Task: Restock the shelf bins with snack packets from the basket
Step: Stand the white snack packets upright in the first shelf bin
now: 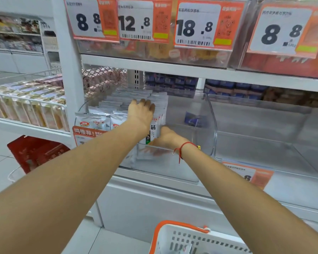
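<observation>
My left hand (142, 111) lies flat, fingers spread, on top of the white snack packets (154, 114) standing in the clear shelf bin (200, 125). My right hand (165, 137) grips the near lower edge of that stack. The white, orange-rimmed basket (174, 239) sits nearest me, below.

Basket (182, 239) cropped at bottom edge; right hand (165, 137) fingers behind packets (154, 123).

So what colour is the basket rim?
Orange, on a white basket; the rim shows in the head view.
</observation>
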A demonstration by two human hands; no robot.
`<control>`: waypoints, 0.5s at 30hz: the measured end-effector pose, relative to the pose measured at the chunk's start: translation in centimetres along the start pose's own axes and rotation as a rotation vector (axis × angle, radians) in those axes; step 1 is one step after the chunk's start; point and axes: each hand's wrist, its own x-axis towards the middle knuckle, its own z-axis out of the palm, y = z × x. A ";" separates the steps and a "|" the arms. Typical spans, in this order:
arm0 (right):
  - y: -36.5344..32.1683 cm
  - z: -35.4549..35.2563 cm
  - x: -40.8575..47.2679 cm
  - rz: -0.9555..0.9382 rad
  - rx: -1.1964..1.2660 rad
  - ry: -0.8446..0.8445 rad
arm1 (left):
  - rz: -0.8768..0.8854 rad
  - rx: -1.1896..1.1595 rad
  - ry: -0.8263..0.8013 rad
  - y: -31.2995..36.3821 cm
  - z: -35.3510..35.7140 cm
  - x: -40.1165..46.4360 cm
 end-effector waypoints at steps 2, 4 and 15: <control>-0.2 -0.3 -0.7 0.007 -0.002 0.035 | 0.000 0.007 0.025 -0.2 -0.1 0.1; -0.5 -0.9 -1.3 0.016 0.003 0.135 | -0.015 -0.022 0.087 -0.7 -0.2 0.1; -0.2 -1.7 -1.2 0.087 0.305 0.066 | 0.067 -0.117 0.404 -1.7 0.1 -1.2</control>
